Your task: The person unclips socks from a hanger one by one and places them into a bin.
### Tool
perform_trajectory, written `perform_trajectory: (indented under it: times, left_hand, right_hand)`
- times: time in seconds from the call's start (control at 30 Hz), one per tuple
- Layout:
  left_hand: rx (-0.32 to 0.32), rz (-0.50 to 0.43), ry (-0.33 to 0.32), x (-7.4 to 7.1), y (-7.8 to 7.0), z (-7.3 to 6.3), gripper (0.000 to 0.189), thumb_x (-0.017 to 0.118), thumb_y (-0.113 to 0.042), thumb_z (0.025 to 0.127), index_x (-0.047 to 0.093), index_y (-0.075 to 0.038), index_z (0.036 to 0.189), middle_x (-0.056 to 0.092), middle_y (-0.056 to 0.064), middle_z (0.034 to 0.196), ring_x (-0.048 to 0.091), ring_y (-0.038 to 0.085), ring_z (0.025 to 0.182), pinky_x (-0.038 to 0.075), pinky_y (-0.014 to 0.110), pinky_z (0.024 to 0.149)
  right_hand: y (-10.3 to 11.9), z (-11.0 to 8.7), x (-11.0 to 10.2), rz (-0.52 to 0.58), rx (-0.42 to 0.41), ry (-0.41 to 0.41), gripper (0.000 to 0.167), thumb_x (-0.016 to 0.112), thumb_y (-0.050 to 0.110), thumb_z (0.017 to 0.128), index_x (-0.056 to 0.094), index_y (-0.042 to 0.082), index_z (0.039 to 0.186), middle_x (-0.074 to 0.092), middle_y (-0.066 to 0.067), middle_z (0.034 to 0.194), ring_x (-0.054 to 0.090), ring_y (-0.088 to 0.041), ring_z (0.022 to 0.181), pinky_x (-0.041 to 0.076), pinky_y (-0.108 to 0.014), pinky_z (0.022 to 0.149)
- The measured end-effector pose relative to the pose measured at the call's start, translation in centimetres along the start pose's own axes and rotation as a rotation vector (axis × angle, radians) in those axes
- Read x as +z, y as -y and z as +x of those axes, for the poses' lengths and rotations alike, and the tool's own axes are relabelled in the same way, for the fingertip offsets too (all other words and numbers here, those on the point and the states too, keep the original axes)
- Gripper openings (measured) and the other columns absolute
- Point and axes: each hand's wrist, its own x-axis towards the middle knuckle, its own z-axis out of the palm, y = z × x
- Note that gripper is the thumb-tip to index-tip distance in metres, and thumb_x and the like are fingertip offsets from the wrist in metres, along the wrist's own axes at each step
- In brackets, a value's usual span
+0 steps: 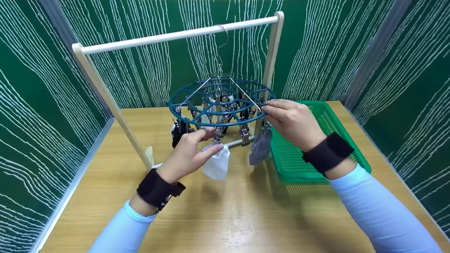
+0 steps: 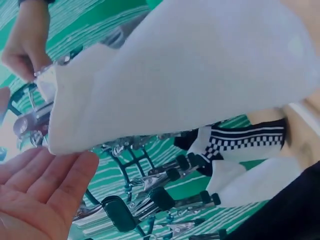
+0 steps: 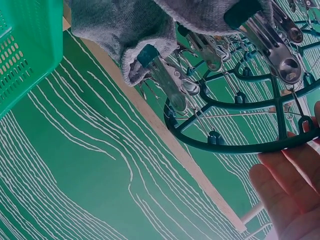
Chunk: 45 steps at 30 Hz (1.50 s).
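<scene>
A round teal clip-on sock drying hanger (image 1: 221, 123) hangs by its hook from a rack. At its right rim my right hand (image 1: 293, 121) holds the ring between thumb and fingers, the fingers lying against the ring (image 3: 240, 149) in the right wrist view. My left hand (image 1: 188, 154) is at the front, thumb and fingers apart around a metal clip (image 1: 217, 135) with a white sock (image 1: 216, 163) below it. The left wrist view shows straight fingers (image 2: 65, 185) at the edge of the white sock (image 2: 175, 75). Grey socks (image 3: 125, 35) hang from clips near my right hand.
The wooden rack's white bar (image 1: 175, 36) runs overhead. A green plastic basket (image 1: 325, 117) stands on the table (image 1: 228, 218) at right. Black socks (image 1: 179, 131) hang at the hanger's left, and a black-and-white checkered sock (image 2: 245, 142) hangs farther back. Green walls surround the table.
</scene>
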Motion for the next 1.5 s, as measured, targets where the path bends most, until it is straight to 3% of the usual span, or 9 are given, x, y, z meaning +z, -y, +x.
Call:
perform_trajectory:
  times: [0.37,0.57,0.93,1.2,1.5]
  left_hand:
    - [-0.088,-0.061,0.006,0.1,0.4,0.7,0.029,0.080,-0.017,0.101,0.076,0.003,0.121,0.081,0.015,0.118,0.079,0.030,0.105,0.065,0.046,0.098]
    - [-0.085,-0.058,-0.025,0.2,0.1,0.8,0.025,0.084,-0.014,0.097,0.080,0.004,0.114,0.083,0.016,0.109,0.080,0.029,0.095,0.067,0.043,0.089]
    - [-0.080,-0.045,-0.025,0.2,-0.1,1.0,0.023,0.083,-0.014,0.097,0.080,0.003,0.112,0.083,0.016,0.109,0.081,0.028,0.095,0.068,0.041,0.089]
    - [-0.099,-0.042,-0.014,0.5,0.2,1.1,0.024,0.082,-0.015,0.098,0.080,0.004,0.114,0.083,0.017,0.111,0.081,0.028,0.095,0.067,0.042,0.090]
    - [-0.086,-0.062,-0.042,0.8,0.3,1.2,0.025,0.082,-0.014,0.099,0.080,0.005,0.114,0.083,0.019,0.111,0.081,0.031,0.096,0.067,0.048,0.091]
  right_hand:
    - [0.1,-0.3,0.0,-0.014,0.008,-0.006,0.021,0.082,0.001,0.095,0.082,-0.003,0.116,0.081,-0.023,0.114,0.079,-0.041,0.109,0.064,-0.054,0.095]
    - [0.2,-0.6,0.1,0.011,0.022,-0.033,0.023,0.082,-0.002,0.094,0.081,-0.004,0.117,0.081,-0.024,0.115,0.078,-0.042,0.111,0.064,-0.055,0.096]
    - [1.8,-2.0,-0.9,0.002,0.123,-0.023,0.045,0.087,0.010,0.093,0.073,-0.007,0.132,0.073,-0.029,0.134,0.070,-0.046,0.126,0.058,-0.060,0.106]
    - [3.2,-4.5,-0.8,0.084,0.133,-0.097,0.057,0.096,0.011,0.082,0.072,-0.007,0.131,0.075,-0.027,0.127,0.073,-0.043,0.117,0.063,-0.057,0.097]
    - [4.8,-6.7,1.0,0.200,0.207,-0.055,0.064,0.098,0.015,0.079,0.070,-0.008,0.132,0.077,-0.026,0.124,0.076,-0.040,0.112,0.064,-0.053,0.095]
